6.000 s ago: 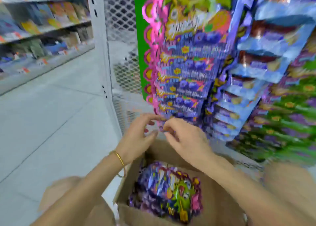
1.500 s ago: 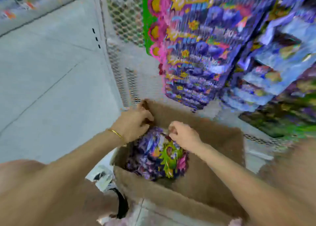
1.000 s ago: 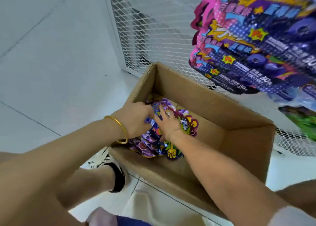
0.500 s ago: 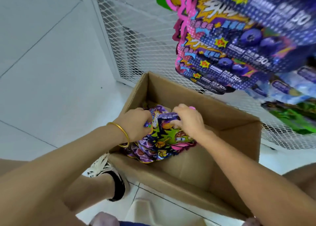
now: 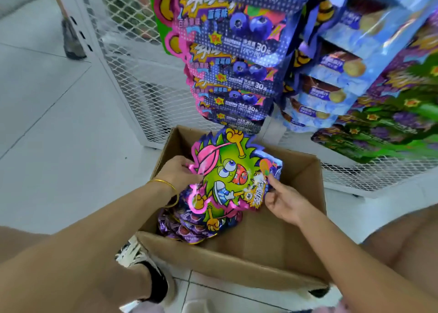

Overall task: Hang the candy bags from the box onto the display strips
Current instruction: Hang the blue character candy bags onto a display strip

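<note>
over the open box [image 5: 237,260], the left hand [image 5: 177,170] and right hand [image 5: 282,200] pinch opposite side edges of one candy bag [image 5: 227,177], its top end pointing at the hung bags [image 5: 239,80] just beyond.

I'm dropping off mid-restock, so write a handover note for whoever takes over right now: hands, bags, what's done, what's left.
Left hand grips the left edge of a green-monster candy bag; right hand pinches its right edge.
The bag is held up over the cardboard box, not yet hung.
Done: blueberry candy bags hang in a column on the nearest strip.
Left: hang this bag, then the purple bags lying in the box.
</note>
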A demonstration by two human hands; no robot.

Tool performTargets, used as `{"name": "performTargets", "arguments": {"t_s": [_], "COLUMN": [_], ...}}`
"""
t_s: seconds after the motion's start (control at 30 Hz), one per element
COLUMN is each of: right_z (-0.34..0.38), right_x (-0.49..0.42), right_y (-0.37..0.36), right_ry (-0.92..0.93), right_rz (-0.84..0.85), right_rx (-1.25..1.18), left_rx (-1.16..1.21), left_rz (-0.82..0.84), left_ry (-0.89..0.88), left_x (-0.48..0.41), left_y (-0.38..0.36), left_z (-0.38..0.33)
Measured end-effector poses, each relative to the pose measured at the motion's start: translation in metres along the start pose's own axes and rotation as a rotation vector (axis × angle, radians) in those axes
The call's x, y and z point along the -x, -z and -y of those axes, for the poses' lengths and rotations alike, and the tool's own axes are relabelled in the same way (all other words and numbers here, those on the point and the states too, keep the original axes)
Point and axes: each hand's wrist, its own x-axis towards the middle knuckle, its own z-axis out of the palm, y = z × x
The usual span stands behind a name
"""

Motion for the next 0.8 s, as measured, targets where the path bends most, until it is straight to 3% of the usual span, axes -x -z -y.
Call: {"name": "performTargets", "arguments": {"t_s": [0.07, 0.13, 0.2, 0.27, 0.33, 0.43, 0.6, 0.8], "right_z": [0.001, 0.004, 0.009, 0.016, 0.019, 0.020, 0.045, 0.104], "right_x": [0.007, 0.016, 0.021, 0.032, 0.047, 0.063, 0.115, 0.231], "right_y": [0.002, -0.001, -0.005, -0.016, -0.034, -0.056, -0.092, -0.153], "right_ry": [-0.046, 0.026, 0.257, 0.620, 0.875, 1.043, 1.123, 1.428], "right_rz": [-0.060, -0.175, -0.298, -0.231, -0.028, 0.112, 0.242, 0.230], "right_rx": [0.137, 0.532, 1.068, 1.419, 1.536, 1.687, 1.585, 1.518], "left_rx": [-0.012, -0.061, -0.192, -0.477, -0.725, -0.870, -0.755, -0.649], "left_rz": [-0.005, 0.025, 0.075, 0.091, 0.079, 0.058, 0.073, 0.060], "left_ry": [-0.082, -0.178, -0.289, -0.404, -0.507, -0.627, -0.743, -0.869], "left_x": [0.004, 0.008, 0.010, 0.019, 0.030, 0.050, 0.080, 0.142], "left_y": [-0.003, -0.004, -0.006, -0.008, -0.008, -0.001, 0.033, 0.101], "left_z": [-0.006, -0.011, -0.013, -0.018, -0.027, -0.046, -0.084, -0.187]}}
